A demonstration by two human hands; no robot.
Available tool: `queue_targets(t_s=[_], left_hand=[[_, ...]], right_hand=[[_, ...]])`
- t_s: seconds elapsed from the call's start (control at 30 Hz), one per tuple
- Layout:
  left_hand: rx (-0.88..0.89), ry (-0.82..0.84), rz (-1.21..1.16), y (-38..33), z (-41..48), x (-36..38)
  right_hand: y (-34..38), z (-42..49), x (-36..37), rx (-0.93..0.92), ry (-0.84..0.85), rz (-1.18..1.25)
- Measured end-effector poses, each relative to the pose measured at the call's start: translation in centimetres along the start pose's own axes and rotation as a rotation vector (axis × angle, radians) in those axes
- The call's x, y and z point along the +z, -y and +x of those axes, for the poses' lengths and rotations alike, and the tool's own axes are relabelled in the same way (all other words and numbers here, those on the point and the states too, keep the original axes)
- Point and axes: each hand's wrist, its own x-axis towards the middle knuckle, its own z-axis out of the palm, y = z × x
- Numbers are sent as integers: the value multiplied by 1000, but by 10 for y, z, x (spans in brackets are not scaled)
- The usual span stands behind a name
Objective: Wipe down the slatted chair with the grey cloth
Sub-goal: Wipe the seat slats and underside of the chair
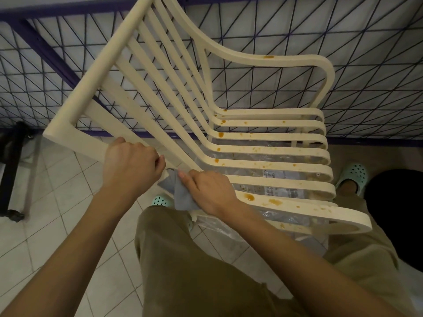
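**Slatted chair, stained; grey cloth at its near edge**

Item 1. Slatted chair (274, 167): cream, standing on the tiled floor (68, 191), its backrest rising toward the top left of my feed and its seat running right. I count brown stains (249, 197) scattered over the seat slats, the largest on the near edge rail, and one more on the far armrest.

Item 2. Grey cloth (180, 193): bunched against the chair's near edge, at the bend where the backrest meets the seat. Part of it hangs below the rail.

Item 3. Left hand (131, 163): fingers curled tight round the nearest backrest slat, just left of the cloth.

Item 4. Right hand (210, 191): laid over the cloth and holding it to the near rail, thumb stretched along the fabric. Its fingers wrap over the rail's far side, where I mostly lose sight of them.

Item 5. Clear plastic bag (229, 227): on the floor under the seat.

Item 6. Purple wire-mesh frame (251, 88): behind the chair's far edge.

Item 7. The person's brown trousers (183, 259) and pale green clogs (354, 175), at the chair's near edge
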Motion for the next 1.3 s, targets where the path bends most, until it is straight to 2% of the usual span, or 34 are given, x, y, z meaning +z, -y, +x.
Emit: queue_targets(t_s=[0.13,0.23,0.37,0.57,0.63,0.9,1.07,1.23,1.3], left_hand=[[-7,-2,15,-1,1,0],[-12,-14,17,-2,0,0],[-30,-4,21,-2,1,0],[-30,13,27,-2,1,0],[-28,11,20,-2,1,-1],[29,-22,-76,-14,0,6],[42,-54,-152,-27,-4,12],[95,-48,-222,-40,-5,18],[112,-53,-227,-45,-6,21]], right_hand=[[0,-33,16,-81,-119,-99],[-2,-56,27,-86,-125,-133],[3,-54,23,-61,-102,-95],[5,-11,2,92,1,87],[3,-1,-2,135,49,69],[-5,-42,21,-86,-166,-156],[-4,-62,26,-74,-121,-146],[-4,-32,6,10,-59,-34],[-8,-18,-3,35,-23,-67]])
